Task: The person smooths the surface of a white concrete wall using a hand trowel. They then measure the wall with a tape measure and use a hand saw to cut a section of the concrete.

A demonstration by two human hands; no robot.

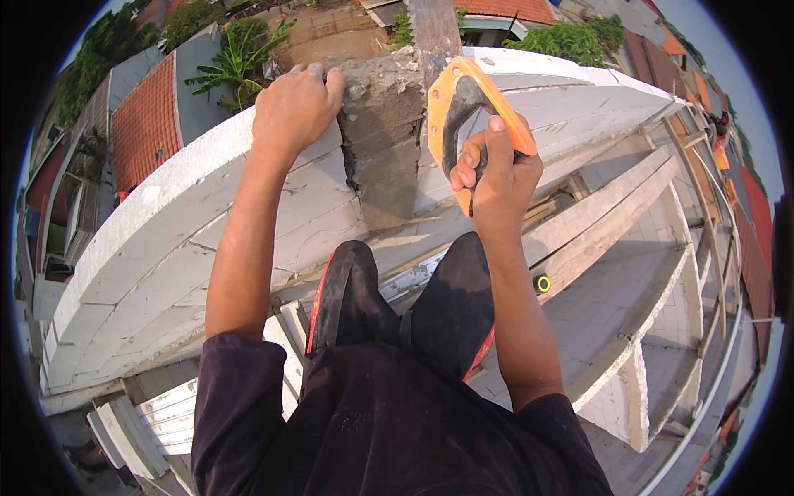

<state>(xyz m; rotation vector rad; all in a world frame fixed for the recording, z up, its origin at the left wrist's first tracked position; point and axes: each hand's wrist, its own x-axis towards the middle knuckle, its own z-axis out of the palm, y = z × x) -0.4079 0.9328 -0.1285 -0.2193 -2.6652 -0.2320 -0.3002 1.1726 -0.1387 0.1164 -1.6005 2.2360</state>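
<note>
Here, seen from the head camera, a person stands high on the top of a white block wall (190, 207), above tiled roofs (147, 124). The left hand (296, 103) is curled closed over the upper edge of a rough grey concrete column (382, 132) that rises through the wall, fingers hooked on its far side as a brace. The right hand (495, 178) is wrapped fully shut around the orange handle of a handsaw (463, 107), thumb laid along the grip. The handle sits just to the right of the column. The blade is hidden; whether it bears on the concrete or on the wooden post (436, 33) above it cannot be told.

Judged from this stance, good practice rests on three points. First, the bracing hand should stay well clear of the cutting line and keep its hold on solid concrete, not on crumbling edges. Second, strokes should be short and level, driven from the shoulder, since a long pull at this height could shift the body's weight outward. Third, both feet, in black sandals (343, 298) with red edging, should stay planted on the wall and the timber beam (612, 207) beneath. The chief risk appears to be a slip if the saw binds.
</note>
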